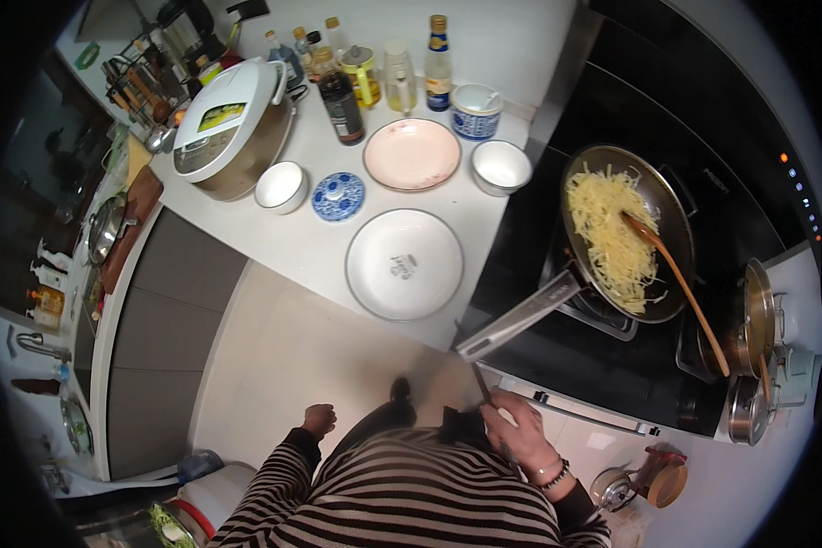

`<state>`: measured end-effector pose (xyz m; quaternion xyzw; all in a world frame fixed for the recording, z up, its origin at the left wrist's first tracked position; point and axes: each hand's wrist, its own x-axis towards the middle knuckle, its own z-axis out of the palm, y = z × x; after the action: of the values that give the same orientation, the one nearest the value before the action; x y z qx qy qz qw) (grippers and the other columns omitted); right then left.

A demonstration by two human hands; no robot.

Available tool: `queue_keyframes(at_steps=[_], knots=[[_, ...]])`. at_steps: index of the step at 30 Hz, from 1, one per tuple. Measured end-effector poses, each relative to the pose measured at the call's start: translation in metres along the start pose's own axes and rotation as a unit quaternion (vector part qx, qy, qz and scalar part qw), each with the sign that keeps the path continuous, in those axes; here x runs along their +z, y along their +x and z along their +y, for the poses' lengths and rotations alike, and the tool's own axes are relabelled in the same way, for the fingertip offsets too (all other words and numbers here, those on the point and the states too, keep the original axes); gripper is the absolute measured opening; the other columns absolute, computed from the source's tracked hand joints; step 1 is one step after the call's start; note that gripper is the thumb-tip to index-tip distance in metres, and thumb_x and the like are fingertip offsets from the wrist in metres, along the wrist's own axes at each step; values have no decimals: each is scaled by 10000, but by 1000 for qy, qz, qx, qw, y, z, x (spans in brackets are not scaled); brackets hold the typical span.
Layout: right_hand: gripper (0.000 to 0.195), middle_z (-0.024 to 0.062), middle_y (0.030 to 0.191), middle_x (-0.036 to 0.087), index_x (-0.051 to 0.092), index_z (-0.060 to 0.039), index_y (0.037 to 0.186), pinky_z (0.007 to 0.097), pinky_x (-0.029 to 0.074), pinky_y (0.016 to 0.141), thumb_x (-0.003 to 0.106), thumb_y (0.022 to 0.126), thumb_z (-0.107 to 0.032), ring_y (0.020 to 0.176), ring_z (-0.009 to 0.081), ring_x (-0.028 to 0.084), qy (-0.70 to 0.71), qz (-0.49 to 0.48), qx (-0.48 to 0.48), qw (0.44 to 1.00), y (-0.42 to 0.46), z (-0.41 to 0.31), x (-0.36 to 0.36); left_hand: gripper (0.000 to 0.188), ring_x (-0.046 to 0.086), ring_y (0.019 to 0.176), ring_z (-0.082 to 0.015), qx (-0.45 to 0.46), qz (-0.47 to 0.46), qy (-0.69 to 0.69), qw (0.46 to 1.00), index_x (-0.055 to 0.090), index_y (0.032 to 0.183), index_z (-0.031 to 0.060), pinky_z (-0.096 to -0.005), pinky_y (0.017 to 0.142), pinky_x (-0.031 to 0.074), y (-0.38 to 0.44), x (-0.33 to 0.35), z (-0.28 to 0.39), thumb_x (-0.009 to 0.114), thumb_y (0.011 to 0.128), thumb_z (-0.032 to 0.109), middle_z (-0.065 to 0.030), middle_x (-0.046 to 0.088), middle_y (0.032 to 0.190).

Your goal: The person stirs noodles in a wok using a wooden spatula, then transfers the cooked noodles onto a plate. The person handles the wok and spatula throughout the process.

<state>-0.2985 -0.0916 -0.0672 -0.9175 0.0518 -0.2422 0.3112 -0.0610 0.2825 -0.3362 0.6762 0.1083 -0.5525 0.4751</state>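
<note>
My left hand (320, 420), curled closed with nothing visible in it, hangs over the floor beside my striped top. My right hand (522, 433), with a beaded bracelet at the wrist, is closed around a thin dark strip-like object (483, 385) near the stove's front edge; what it is cannot be told. Up and right of that hand, a frying pan (678, 274) sits on the burner, its metal handle (520, 317) pointing towards me. Pale yellow shreds, apparently potato (606, 233), fill much of the pan. A wooden spatula (688, 291) rests in them, its handle over the rim.
On the white counter stand a large white plate (405, 264), a pink oval plate (412, 155), white bowls (501, 167), a blue-patterned lid (338, 197) and jar (475, 123), several bottles (438, 72) and a rice cooker (229, 127). More pots (757, 322) stand right of the stove.
</note>
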Motion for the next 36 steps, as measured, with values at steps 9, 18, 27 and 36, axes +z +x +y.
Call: queue_keyframes(at_steps=[9, 18, 27, 36], knots=[[354, 114, 883, 530, 584, -33, 1004, 322, 464, 601, 669, 662, -63, 766, 248, 559, -87, 55, -147, 984, 113, -7, 78, 219, 323, 469, -122, -55, 109, -144, 982, 346, 625, 142, -262, 392, 272, -33, -75, 5, 451, 798, 59, -3, 301, 554], [313, 129, 845, 483, 537, 32, 1029, 331, 456, 658, 546, 725, -42, 749, 284, 506, -18, -17, -72, 997, 175, -32, 127, 303, 573, 869, -133, 158, -43, -66, 984, 550, 1138, 67, -261, 712, 470, -104, 23, 233, 478, 924, 270, -22, 608, 980], [389, 195, 1100, 518, 530, 24, 1070, 452, 425, 843, 593, 712, -113, 1021, 340, 520, -109, -30, -88, 990, 157, -41, 127, 234, 575, 745, -165, 316, -129, -65, 938, 520, 914, 44, -295, 670, 473, -120, 125, 372, 429, 944, 258, -72, 587, 796], [236, 164, 1063, 577, 618, -22, 914, 394, 506, 750, 572, 685, 12, 929, 326, 585, -146, 43, 301, 941, -69, -25, 53, 254, 605, 907, -390, 418, 257, 511, 706, 579, 958, -10, -475, 841, 455, 48, 182, 526, 392, 842, 116, -251, 626, 945]])
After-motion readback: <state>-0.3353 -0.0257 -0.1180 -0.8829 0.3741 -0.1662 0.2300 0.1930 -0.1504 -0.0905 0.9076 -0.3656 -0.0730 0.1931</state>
